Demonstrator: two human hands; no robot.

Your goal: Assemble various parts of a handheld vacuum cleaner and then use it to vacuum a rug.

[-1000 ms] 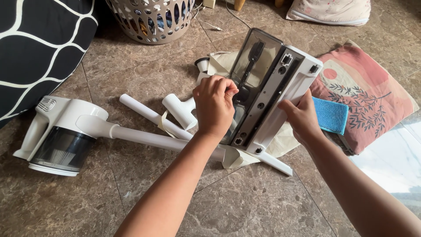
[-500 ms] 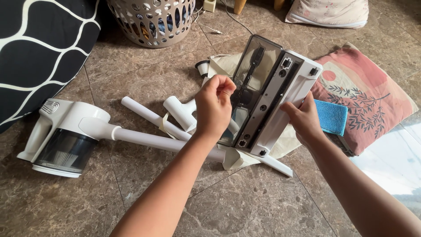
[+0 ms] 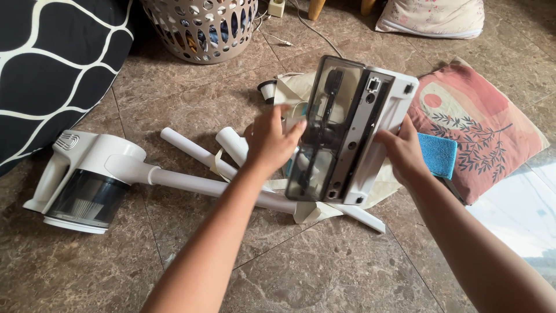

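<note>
Head: floor head (upturned) between 2 hands

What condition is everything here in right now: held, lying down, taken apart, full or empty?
Vacuum floor head: lifted, underside up, gripped on both sides.
Left hand: on the head's left edge.
Right hand: on its right edge.
Handheld vacuum body: lying on the floor, tube attached.
Small filter: loose on the floor.
Laundry basket: holds clothes.
Blue cloth: lying on the cushion.
</note>
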